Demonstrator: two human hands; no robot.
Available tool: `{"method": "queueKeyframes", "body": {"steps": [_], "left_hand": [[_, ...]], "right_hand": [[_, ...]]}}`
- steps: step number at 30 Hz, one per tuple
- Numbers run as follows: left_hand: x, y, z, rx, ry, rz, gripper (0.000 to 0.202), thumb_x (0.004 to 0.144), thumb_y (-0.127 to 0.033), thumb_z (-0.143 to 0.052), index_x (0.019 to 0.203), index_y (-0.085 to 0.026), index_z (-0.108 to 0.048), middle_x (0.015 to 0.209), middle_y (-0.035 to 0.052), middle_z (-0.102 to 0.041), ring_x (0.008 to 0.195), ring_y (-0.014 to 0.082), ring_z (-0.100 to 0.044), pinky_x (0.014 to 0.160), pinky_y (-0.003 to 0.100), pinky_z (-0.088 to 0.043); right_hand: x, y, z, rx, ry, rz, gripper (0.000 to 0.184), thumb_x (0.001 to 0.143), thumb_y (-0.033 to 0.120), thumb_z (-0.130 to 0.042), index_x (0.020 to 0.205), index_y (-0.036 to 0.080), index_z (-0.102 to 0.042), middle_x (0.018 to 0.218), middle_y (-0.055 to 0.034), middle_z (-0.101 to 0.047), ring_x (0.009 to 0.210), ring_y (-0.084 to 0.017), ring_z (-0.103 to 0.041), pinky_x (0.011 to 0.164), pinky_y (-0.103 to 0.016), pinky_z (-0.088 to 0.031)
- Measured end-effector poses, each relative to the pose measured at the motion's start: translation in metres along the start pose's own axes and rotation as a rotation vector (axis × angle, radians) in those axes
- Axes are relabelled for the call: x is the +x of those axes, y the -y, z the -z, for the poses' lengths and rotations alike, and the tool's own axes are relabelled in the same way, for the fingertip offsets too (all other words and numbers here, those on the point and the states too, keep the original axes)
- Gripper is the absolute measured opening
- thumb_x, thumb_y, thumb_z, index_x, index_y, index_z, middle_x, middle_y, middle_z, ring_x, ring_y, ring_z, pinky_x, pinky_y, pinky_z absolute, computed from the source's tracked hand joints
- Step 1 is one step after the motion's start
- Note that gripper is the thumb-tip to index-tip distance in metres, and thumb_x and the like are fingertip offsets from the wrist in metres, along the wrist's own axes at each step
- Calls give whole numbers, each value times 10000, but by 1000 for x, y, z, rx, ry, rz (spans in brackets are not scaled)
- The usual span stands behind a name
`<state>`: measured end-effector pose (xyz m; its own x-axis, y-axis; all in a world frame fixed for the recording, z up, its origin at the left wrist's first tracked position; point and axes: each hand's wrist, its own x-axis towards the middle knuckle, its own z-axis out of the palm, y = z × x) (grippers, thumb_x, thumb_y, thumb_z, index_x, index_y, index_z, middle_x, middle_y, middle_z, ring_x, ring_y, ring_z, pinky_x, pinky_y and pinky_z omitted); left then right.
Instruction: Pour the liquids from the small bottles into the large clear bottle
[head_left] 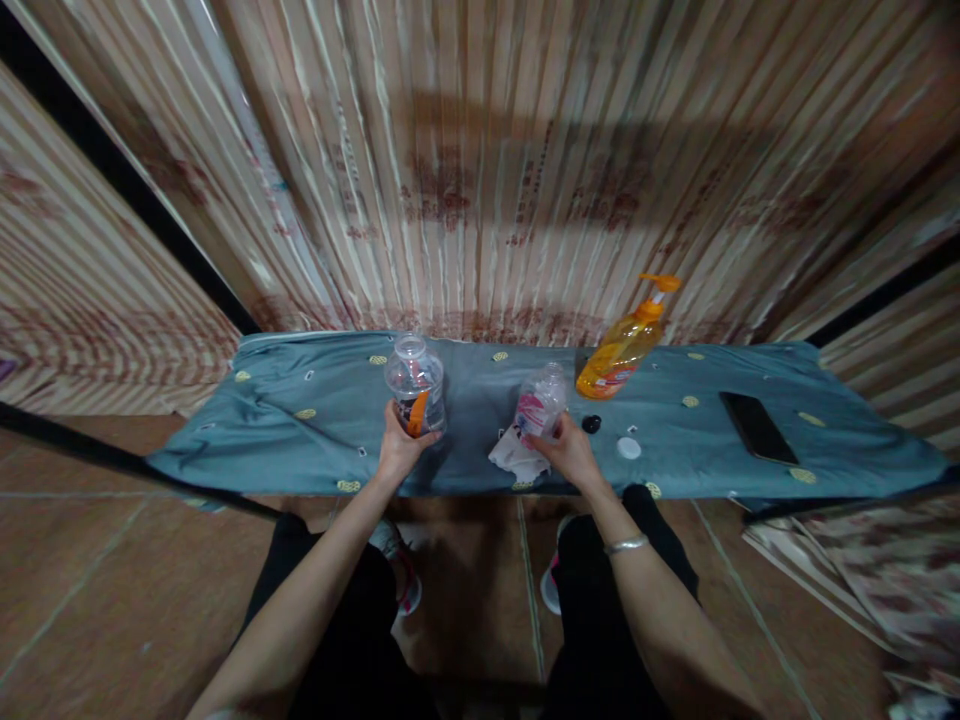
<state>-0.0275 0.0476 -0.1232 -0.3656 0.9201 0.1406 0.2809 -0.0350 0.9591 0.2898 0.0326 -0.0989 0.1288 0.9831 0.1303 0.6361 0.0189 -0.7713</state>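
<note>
My left hand (403, 442) is wrapped round the lower part of a clear plastic bottle (415, 375) with an orange and black label. That bottle stands upright and its mouth has no cap. My right hand (568, 447) grips a smaller clear bottle (541, 400) with a pink label, also uncapped. A crumpled white tissue (517, 456) lies beside and partly under the smaller bottle. To the right of my right hand are a small black cap (592, 424) and a white cap (628, 448) on the cloth.
An orange pump bottle (621, 350) of yellow liquid stands behind the caps. A black phone (757, 428) lies farther right. Blue-green patterned cloth (472, 400) covers the narrow table. Behind it hangs a striped curtain (480, 200), and dark poles (127, 180) flank the table.
</note>
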Motion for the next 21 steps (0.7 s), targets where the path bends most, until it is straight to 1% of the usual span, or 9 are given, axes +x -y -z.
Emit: {"method": "queueKeyframes", "body": {"steps": [3, 7, 9, 11, 14, 17, 21], "left_hand": [[-2, 0, -2, 85, -17, 66, 881, 454, -276, -998, 1203, -227, -536, 1133, 98, -720, 1166, 378, -725, 1032, 549, -569], [0, -4, -2, 120, -5, 84, 784, 453, -304, -999, 1091, -242, -547, 988, 51, -714, 1029, 356, -741, 952, 522, -593], [1, -7, -2, 130, 3, 83, 766, 443, -311, -1002, 1058, -239, -550, 941, 39, -692, 995, 350, -737, 930, 515, -597], [1, -10, -1, 132, 13, 72, 748, 437, -310, -998, 1037, -235, -557, 927, 31, -673, 1014, 344, -727, 938, 503, -591], [-1, -15, 1, 126, 33, 50, 737, 436, -323, -981, 1043, -232, -573, 931, 12, -663, 1046, 318, -706, 998, 498, -561], [-5, -19, 2, 103, 59, 21, 772, 420, -334, -976, 1084, -239, -595, 962, -8, -672, 1048, 290, -700, 1043, 490, -536], [-10, -26, 3, 14, 103, -31, 827, 365, -334, -988, 1109, -257, -635, 1012, -4, -706, 1040, 298, -707, 1053, 506, -528]], "right_hand": [[1, -1, -1, 3, -11, -8, 347, 706, 467, -778, 886, 286, -544, 743, 2, -671, 678, -237, -637, 645, -336, -468], [1, -1, -1, 4, -7, -8, 357, 702, 466, -790, 901, 279, -558, 748, 3, -674, 691, -244, -653, 639, -335, -474], [2, 0, 0, -7, -6, -19, 360, 703, 456, -797, 916, 272, -571, 766, -6, -690, 707, -248, -665, 643, -335, -479], [2, 0, 0, -19, 0, -33, 365, 709, 449, -800, 937, 267, -583, 779, -9, -701, 718, -249, -671, 650, -334, -484], [1, 0, 1, -18, 12, -49, 359, 728, 448, -790, 967, 262, -597, 766, 2, -700, 713, -243, -673, 652, -327, -485], [1, 0, 1, 3, 13, -51, 355, 728, 446, -793, 966, 261, -607, 755, 8, -706, 706, -239, -676, 650, -323, -485], [2, 0, 0, 36, 0, -34, 355, 712, 448, -805, 944, 259, -614, 767, 2, -726, 707, -236, -681, 647, -322, -492]]}}
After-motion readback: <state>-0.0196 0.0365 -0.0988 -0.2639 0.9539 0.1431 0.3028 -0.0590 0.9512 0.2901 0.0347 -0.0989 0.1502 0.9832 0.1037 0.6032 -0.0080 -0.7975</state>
